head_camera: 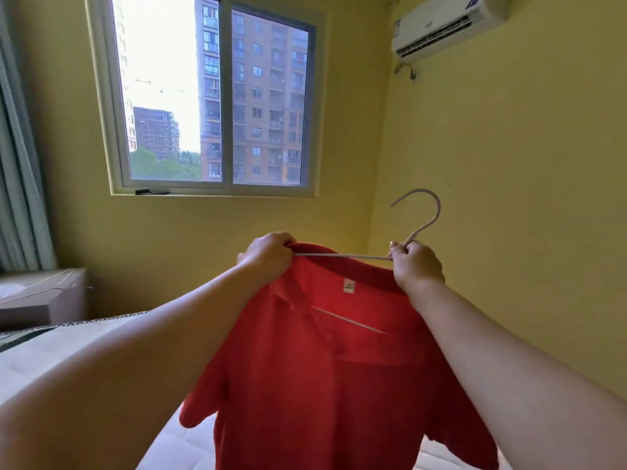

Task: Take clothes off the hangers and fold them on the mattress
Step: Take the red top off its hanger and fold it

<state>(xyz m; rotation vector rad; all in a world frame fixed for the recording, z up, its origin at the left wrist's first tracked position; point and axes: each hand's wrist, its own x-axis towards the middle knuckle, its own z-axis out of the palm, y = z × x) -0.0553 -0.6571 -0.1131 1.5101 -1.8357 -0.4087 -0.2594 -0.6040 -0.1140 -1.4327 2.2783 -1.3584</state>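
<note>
One red polo shirt [322, 385] hangs in the air at 6 o'clock from the centre of the view, above the mattress [179, 446]. The mattress's white quilted top shows below the hem at 7 o'clock. The shirt is on one pale hanger [339, 255]. One of the hanger's arms lies bare across the open collar, and the other shows as a slanted line inside the neck opening. Its single hook curves up towards 2 o'clock, free of any rail.

Two bare hands are raised, one at each end of the collar. The left hand [268, 254], just left of 6 o'clock, has its fingers curled tight round a bunch of collar fabric where the bare arm ends. Whether it also holds the hanger there cannot be told. The right hand [415, 266], at 4 o'clock, is closed round the base of the hook, thumb up.

One white label [348, 285] sits inside the back of the collar, between the hands. A buttoned placket runs down from the collar, but the buttons are too blurred to count.

On the yellow walls are one window [217, 96] of two panes at 11 o'clock and one air conditioner [448, 25] at 1 o'clock. One curtain [17, 164] hangs at 9 o'clock, with one box [40, 296] under it at 8 o'clock.
</note>
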